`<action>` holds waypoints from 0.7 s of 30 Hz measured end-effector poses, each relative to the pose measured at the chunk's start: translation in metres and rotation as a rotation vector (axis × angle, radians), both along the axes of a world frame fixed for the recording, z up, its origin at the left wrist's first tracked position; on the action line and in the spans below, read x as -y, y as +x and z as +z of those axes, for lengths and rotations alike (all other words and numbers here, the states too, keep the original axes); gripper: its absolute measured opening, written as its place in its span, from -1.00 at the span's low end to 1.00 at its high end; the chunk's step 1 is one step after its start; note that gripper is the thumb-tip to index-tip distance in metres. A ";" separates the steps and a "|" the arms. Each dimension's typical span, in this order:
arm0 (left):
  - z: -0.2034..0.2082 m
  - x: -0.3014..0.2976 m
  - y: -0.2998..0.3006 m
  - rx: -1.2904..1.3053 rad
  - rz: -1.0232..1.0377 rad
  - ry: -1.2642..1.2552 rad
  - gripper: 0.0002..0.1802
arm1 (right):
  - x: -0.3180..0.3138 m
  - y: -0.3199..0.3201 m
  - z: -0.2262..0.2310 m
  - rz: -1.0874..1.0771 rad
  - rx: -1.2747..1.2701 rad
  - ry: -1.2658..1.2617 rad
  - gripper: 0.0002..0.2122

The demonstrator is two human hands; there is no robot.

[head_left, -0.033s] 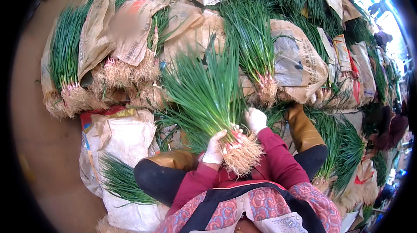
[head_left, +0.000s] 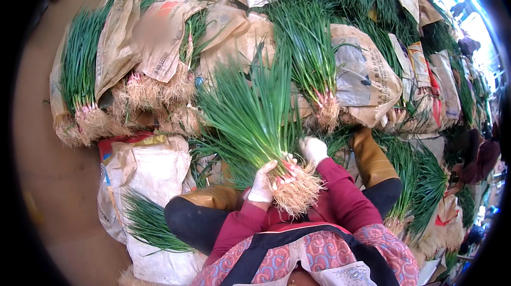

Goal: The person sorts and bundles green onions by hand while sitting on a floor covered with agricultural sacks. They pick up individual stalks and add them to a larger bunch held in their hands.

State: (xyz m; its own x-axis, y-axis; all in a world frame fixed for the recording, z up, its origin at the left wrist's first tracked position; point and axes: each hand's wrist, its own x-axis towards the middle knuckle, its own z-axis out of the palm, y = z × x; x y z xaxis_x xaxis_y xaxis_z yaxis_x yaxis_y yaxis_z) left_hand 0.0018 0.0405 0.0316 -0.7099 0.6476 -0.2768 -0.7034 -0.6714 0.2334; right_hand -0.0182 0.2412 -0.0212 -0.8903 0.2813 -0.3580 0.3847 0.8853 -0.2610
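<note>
My left hand point(head_left: 263, 182), in a white glove, is wrapped round a bunch of spring onions point(head_left: 255, 113) just above its reddish bulbs. The long green leaves fan out away from me, and the pale, tangled roots point(head_left: 297, 193) hang toward my lap. Against the right side of the bunch, my white-gloved right hand point(head_left: 313, 149) is closed with its fingers curled in. Whether it pinches anything is hidden. The bunch is held above my lap, between my knees.
Ahead lies a row of rooted bundles point(head_left: 82, 67) partly wrapped in tan sacks point(head_left: 370, 67). To my left, loose spring onions point(head_left: 154, 222) lie on a white sack point(head_left: 159, 163). More bundles point(head_left: 404, 179) stand on my right. Brown boots point(head_left: 372, 161) flank the bunch.
My right hand has dipped very slightly beside the bunch. My left hand keeps its hold, and the rest looks the same.
</note>
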 end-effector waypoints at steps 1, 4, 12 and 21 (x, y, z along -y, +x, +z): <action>0.000 0.001 -0.002 -0.020 -0.011 -0.002 -0.43 | -0.004 0.000 0.002 0.177 0.210 0.021 -0.65; -0.009 0.007 0.002 -0.006 -0.033 0.095 -0.28 | -0.021 -0.015 0.025 0.248 0.342 -0.019 -0.46; -0.008 -0.003 -0.007 -0.152 -0.083 0.026 -0.17 | -0.095 -0.096 0.001 0.022 -0.292 0.423 -0.76; -0.004 -0.003 -0.003 -0.008 -0.002 0.151 -0.32 | -0.047 -0.015 0.064 -0.151 -0.471 -0.316 -0.83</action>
